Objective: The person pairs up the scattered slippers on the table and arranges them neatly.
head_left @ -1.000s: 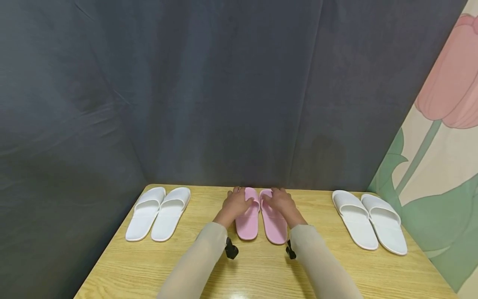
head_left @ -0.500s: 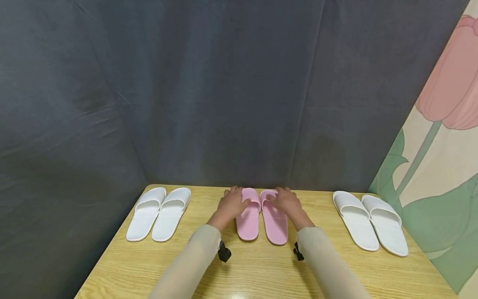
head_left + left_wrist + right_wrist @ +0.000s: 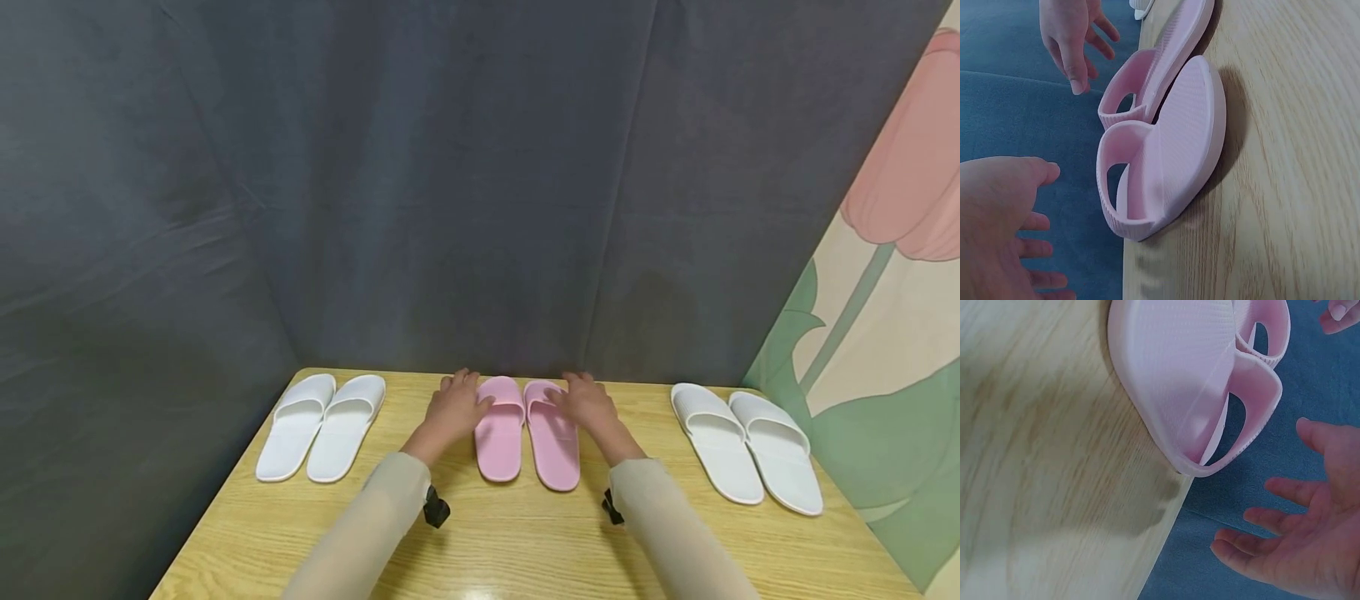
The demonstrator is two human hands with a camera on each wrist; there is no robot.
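The pink slippers [image 3: 498, 446] lie side by side on the table [image 3: 517, 546], toes near its far edge, the curtain [image 3: 480, 183] rising just behind them. The left hand [image 3: 452, 408] is spread just left of them, the right hand [image 3: 588, 407] spread just right; the wrist views show both apart from them. Well left of them is one white pair [image 3: 337, 437]; well right, a second white pair [image 3: 720, 454], near the painted wall [image 3: 892, 350]. Wood runs from them to either pair and toward the near side.
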